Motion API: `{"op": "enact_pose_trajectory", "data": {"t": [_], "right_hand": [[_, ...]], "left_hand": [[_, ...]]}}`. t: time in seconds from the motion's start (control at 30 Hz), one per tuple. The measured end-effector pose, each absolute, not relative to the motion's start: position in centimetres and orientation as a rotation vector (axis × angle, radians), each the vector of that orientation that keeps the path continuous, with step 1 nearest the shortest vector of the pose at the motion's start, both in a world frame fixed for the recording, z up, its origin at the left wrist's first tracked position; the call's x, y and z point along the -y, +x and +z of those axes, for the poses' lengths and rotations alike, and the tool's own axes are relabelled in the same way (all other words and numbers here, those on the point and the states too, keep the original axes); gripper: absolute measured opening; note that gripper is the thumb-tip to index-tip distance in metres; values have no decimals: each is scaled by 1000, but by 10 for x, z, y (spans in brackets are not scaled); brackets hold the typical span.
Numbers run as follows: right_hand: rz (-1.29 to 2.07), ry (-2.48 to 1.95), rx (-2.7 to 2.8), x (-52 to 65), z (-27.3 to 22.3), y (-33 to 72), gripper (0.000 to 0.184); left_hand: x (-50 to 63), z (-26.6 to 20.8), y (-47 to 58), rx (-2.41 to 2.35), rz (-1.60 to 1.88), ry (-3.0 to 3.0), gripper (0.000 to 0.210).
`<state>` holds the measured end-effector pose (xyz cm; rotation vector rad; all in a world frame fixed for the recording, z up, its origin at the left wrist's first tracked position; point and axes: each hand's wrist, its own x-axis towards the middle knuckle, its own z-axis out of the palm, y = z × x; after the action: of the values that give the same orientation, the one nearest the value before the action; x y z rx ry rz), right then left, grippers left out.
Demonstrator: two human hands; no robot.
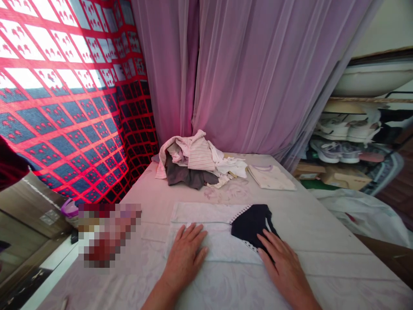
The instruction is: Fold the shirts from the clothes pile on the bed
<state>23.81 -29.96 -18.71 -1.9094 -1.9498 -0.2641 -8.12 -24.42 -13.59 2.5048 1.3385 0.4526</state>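
A pale, whitish garment [203, 214] lies spread flat in front of me, with a seam or fold running along its length. At its right end is a dark navy piece of clothing [248, 224] with white scalloped trim; I cannot tell whether the two are joined. My left hand [185, 256] rests flat on the pale cloth near its left end, fingers stretched out and nothing held. On the lower right edge of the navy piece lies my right hand [284, 267], fingers extended and partly covering it.
Behind the garment, a heap of clothes [200, 153] includes pink striped and dark grey pieces. A folded cream garment [272, 177] lies to its right on the patterned sheet [348, 267]. Purple curtains [251, 77] hang behind; shelves with shoes [335, 150] stand right. One left-side area is pixelated.
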Motion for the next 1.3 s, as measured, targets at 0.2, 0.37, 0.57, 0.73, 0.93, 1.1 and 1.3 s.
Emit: {"op": "enact_pose_trajectory", "data": {"t": [0.2,0.37,0.57,0.73,0.93,1.1,1.3], "right_hand": [[-293,-1896,1963,300,-186,236,46],[-270,-1918,1962,298,-186,240,47],[-271,-1952,1926,297,-177,231,47],[-293,-1936,1923,298,-173,226,47],[-301,-1936,1937,298,-173,228,50],[-320,-1927,1943,298,-173,228,51],[-331,-1910,1947,298,-174,229,50]], "left_hand": [[244,-135,-80,-1346,418,2499,42],[245,-131,-78,-1353,421,2500,42],[245,-129,-77,-1341,462,2478,41],[246,-130,-77,-1323,497,2460,42],[244,-131,-77,-1295,736,2413,36],[230,-119,-108,-1742,1114,2220,29],[222,-118,-137,-2260,822,2065,31]]}}
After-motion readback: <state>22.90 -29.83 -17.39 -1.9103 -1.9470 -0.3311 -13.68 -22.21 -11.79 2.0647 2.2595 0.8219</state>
